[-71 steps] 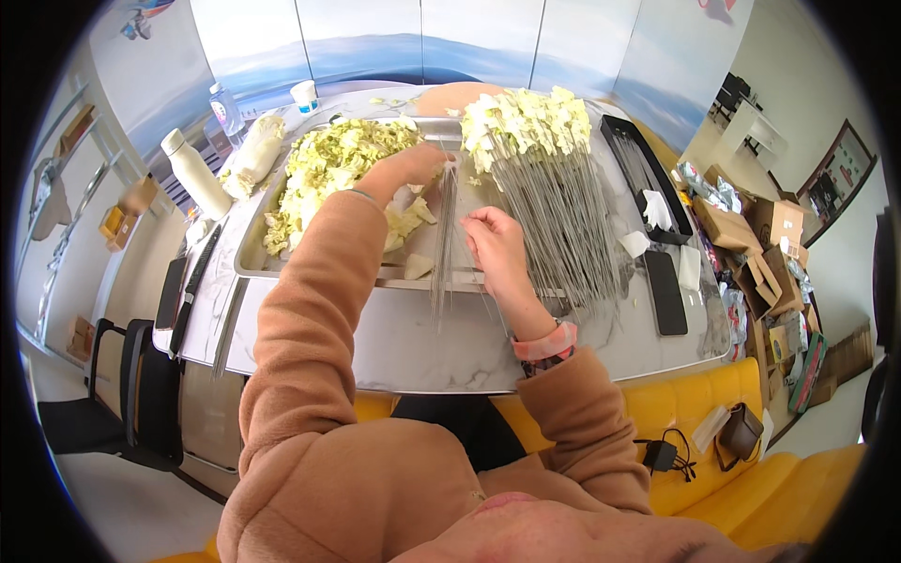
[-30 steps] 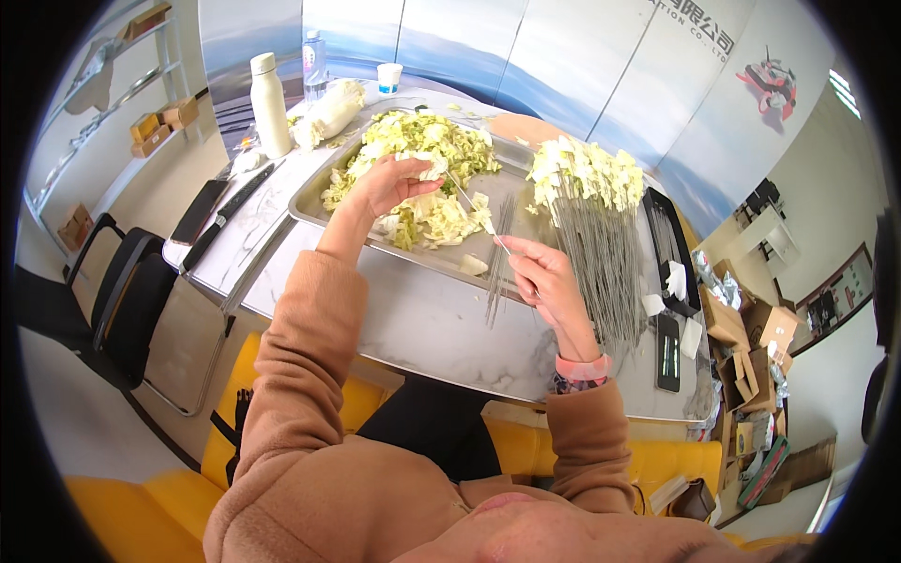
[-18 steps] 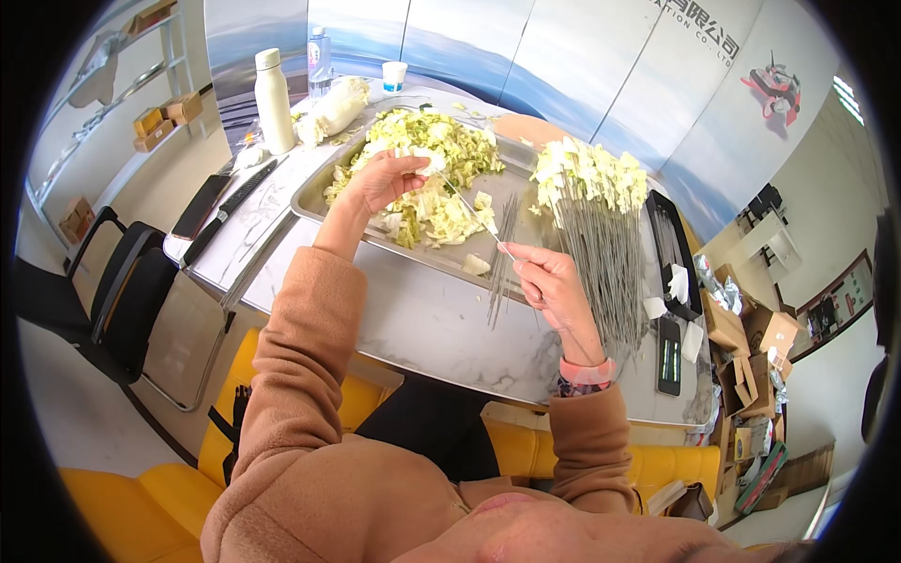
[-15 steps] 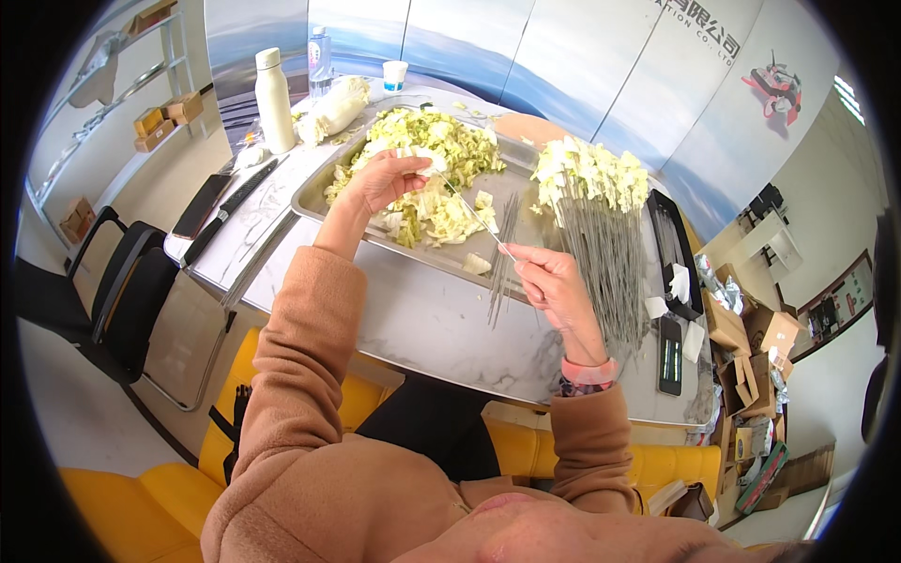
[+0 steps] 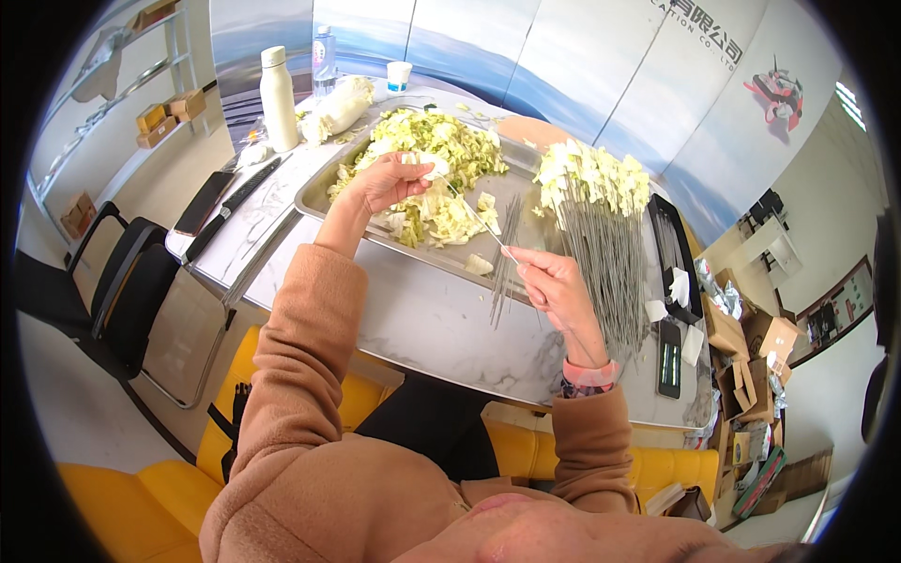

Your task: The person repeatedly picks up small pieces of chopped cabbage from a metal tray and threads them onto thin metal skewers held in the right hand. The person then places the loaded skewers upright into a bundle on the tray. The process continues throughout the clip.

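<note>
Over the tray (image 5: 522, 178), the left hand (image 5: 385, 182) pinches cabbage (image 5: 437, 167), the right hand (image 5: 554, 281) a skewer (image 5: 480, 220) near its edge.

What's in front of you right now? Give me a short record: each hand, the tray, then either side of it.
Left hand: pinching a pale cabbage piece
Right hand: holding a thin metal skewer, pointed toward that piece; whether it pierces is unclear
Metal tray: chopped cabbage at left, loose skewers near centre, cabbage-topped skewers at right
Left side: knife, white bottle
Right side: black box, smartphone
</note>
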`<state>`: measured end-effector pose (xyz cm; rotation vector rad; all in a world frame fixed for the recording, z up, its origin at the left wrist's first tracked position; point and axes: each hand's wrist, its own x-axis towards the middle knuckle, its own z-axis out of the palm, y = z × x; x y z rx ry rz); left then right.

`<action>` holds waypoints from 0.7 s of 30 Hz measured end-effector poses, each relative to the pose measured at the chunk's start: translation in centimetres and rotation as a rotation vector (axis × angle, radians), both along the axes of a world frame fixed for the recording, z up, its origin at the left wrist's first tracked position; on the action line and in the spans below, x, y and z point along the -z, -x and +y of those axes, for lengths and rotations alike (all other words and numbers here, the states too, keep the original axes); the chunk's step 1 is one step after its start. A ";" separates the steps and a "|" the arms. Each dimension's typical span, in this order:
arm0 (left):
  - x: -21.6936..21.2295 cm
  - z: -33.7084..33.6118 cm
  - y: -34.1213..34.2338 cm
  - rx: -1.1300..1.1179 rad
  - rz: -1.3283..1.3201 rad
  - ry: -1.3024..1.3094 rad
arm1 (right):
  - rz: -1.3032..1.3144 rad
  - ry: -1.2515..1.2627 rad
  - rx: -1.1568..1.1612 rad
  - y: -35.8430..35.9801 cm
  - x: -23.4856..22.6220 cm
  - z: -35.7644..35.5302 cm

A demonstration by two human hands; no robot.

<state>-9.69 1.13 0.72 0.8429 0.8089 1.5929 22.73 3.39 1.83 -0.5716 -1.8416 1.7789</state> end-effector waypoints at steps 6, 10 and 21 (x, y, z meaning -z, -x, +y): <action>0.0 -0.1 0.1 0.016 0.014 0.029 | -0.008 -0.021 0.003 0.1 0.0 -0.2; -0.2 -0.5 0.1 0.018 0.029 0.058 | -0.013 -0.019 -0.002 0.1 0.0 -0.2; 0.2 -0.5 1.1 0.100 0.007 0.104 | -0.065 -0.085 0.000 0.2 -0.5 -0.7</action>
